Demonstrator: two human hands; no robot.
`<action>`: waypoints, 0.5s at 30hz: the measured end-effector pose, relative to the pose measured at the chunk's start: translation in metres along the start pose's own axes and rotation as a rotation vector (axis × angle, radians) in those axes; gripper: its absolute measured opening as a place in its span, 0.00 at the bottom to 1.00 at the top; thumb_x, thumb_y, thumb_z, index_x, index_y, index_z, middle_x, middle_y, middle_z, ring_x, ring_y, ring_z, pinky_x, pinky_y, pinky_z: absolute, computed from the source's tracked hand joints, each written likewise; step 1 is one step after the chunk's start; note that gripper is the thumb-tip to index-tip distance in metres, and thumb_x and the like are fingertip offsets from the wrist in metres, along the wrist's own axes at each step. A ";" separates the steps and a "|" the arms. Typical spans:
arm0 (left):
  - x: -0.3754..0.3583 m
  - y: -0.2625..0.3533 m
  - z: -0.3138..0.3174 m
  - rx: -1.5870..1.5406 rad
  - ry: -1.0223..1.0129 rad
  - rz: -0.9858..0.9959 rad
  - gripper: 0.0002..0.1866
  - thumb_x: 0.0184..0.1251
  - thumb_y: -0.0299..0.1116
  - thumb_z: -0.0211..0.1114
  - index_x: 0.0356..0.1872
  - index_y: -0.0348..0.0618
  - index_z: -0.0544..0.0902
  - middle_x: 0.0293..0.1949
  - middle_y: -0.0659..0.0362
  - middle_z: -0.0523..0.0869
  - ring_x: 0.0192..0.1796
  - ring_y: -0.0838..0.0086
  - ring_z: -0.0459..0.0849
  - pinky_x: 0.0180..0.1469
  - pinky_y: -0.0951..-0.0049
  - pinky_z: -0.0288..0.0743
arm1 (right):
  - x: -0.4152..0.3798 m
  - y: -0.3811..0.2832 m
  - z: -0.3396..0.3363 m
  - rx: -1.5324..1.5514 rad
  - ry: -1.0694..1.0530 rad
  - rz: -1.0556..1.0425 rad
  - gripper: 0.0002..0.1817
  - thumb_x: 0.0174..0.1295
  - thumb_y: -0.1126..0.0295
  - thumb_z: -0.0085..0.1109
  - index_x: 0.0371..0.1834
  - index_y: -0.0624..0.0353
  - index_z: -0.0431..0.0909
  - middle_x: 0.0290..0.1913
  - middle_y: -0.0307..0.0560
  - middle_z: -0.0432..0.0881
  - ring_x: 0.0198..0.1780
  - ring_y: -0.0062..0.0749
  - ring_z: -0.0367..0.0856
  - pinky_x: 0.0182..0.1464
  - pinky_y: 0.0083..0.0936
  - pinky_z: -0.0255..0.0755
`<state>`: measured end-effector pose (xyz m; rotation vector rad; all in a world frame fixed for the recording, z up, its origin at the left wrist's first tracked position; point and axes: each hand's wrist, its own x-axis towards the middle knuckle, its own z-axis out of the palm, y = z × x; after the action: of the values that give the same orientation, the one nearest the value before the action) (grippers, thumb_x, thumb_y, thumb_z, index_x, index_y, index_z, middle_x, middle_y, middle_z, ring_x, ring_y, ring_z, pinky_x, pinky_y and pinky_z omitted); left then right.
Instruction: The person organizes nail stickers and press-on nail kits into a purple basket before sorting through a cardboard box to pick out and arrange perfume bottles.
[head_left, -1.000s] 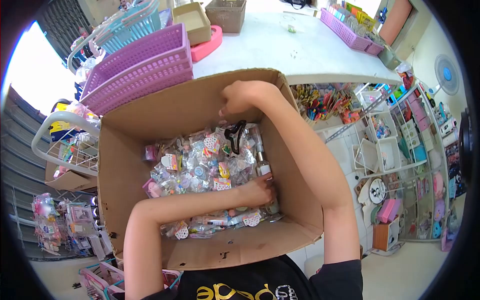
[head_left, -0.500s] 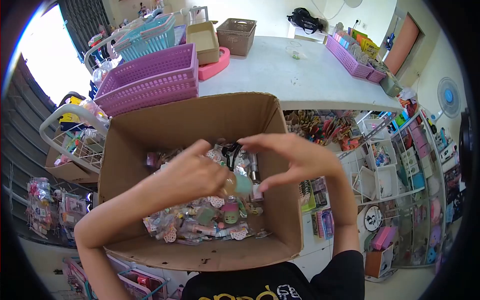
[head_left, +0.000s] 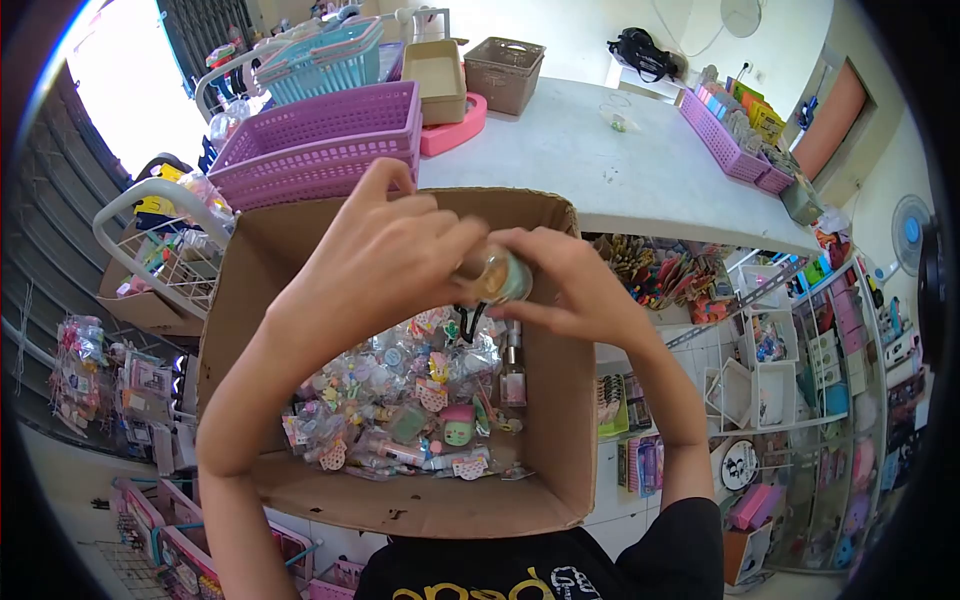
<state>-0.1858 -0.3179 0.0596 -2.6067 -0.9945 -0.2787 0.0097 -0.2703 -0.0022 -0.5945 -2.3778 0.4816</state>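
Above an open cardboard box (head_left: 420, 502), a small clear bottle with a mint-green cap (head_left: 508, 277) is between my two hands. The fingers of my left hand (head_left: 395, 245) are closed on its body, slightly smeared by motion. My right hand (head_left: 575, 285) has its thumb and fingers around the capped end. Below the bottle shows a black strap (head_left: 469, 323), partly hidden. Inside the box lie many small plastic-wrapped trinkets (head_left: 385, 375), a pink-and-green jar (head_left: 459, 425) and a slim bottle with a dark neck (head_left: 513, 375) against the right wall.
Behind the box stands a white table (head_left: 570, 150) with purple baskets (head_left: 320, 145), a brown basket (head_left: 503, 75) and a beige tray (head_left: 434, 80). A long purple basket of packets (head_left: 725, 140) is at its right. White wire shelves (head_left: 770, 380) stand to the right, a white-framed cart (head_left: 165, 235) to the left.
My left hand has lifted the bottle up and slightly right, turning it. The fingers of my right hand have closed round its cap. The view has shifted a little.
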 end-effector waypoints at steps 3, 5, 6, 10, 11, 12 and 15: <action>0.005 -0.001 0.013 -0.092 0.389 -0.214 0.25 0.42 0.39 0.67 0.44 0.44 0.72 0.24 0.62 0.76 0.29 0.74 0.75 0.44 0.69 0.61 | 0.005 0.001 -0.019 0.084 0.186 0.126 0.26 0.41 0.62 0.66 0.43 0.61 0.70 0.35 0.53 0.77 0.38 0.37 0.77 0.41 0.26 0.68; 0.004 -0.007 0.026 -0.203 0.264 -0.375 0.24 0.48 0.38 0.65 0.48 0.45 0.70 0.30 0.60 0.75 0.32 0.72 0.75 0.42 0.69 0.61 | 0.012 0.025 -0.029 0.039 0.424 0.109 0.25 0.41 0.60 0.67 0.40 0.62 0.72 0.33 0.51 0.79 0.34 0.31 0.78 0.39 0.23 0.68; 0.001 -0.015 0.047 -0.189 0.180 -0.309 0.20 0.52 0.37 0.61 0.47 0.47 0.71 0.32 0.59 0.75 0.35 0.70 0.75 0.41 0.68 0.62 | 0.016 0.043 -0.032 0.039 0.526 0.140 0.25 0.41 0.60 0.67 0.40 0.62 0.71 0.31 0.49 0.79 0.32 0.31 0.78 0.38 0.23 0.69; 0.000 -0.011 0.119 -0.689 -0.239 -0.126 0.07 0.51 0.28 0.57 0.32 0.42 0.79 0.31 0.55 0.77 0.39 0.61 0.76 0.41 0.65 0.70 | 0.015 0.128 -0.026 -0.039 0.620 0.365 0.26 0.40 0.56 0.67 0.36 0.63 0.71 0.27 0.53 0.79 0.30 0.33 0.79 0.33 0.26 0.70; -0.003 -0.002 0.148 -0.766 -0.236 -0.068 0.10 0.48 0.24 0.57 0.34 0.40 0.79 0.33 0.54 0.77 0.41 0.59 0.75 0.44 0.64 0.69 | 0.015 0.145 -0.024 -0.041 0.584 0.476 0.27 0.40 0.55 0.67 0.36 0.64 0.70 0.27 0.55 0.79 0.30 0.35 0.79 0.33 0.27 0.70; -0.007 0.007 0.182 -0.853 -0.241 0.038 0.12 0.47 0.24 0.57 0.36 0.39 0.78 0.37 0.52 0.76 0.43 0.58 0.74 0.45 0.64 0.69 | 0.015 0.153 -0.021 -0.069 0.565 0.468 0.28 0.39 0.55 0.67 0.36 0.64 0.69 0.26 0.56 0.78 0.29 0.37 0.78 0.31 0.29 0.70; -0.018 0.051 0.232 -0.885 -0.319 0.096 0.18 0.44 0.29 0.59 0.40 0.37 0.74 0.42 0.49 0.73 0.47 0.55 0.72 0.52 0.61 0.66 | 0.014 0.169 -0.015 -0.131 0.530 0.430 0.29 0.39 0.55 0.66 0.38 0.65 0.68 0.27 0.57 0.77 0.28 0.46 0.76 0.31 0.34 0.69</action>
<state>-0.1501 -0.2767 -0.1722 -3.5813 -0.9862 -0.3408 0.0591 -0.1198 -0.0646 -1.1475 -1.7841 0.2977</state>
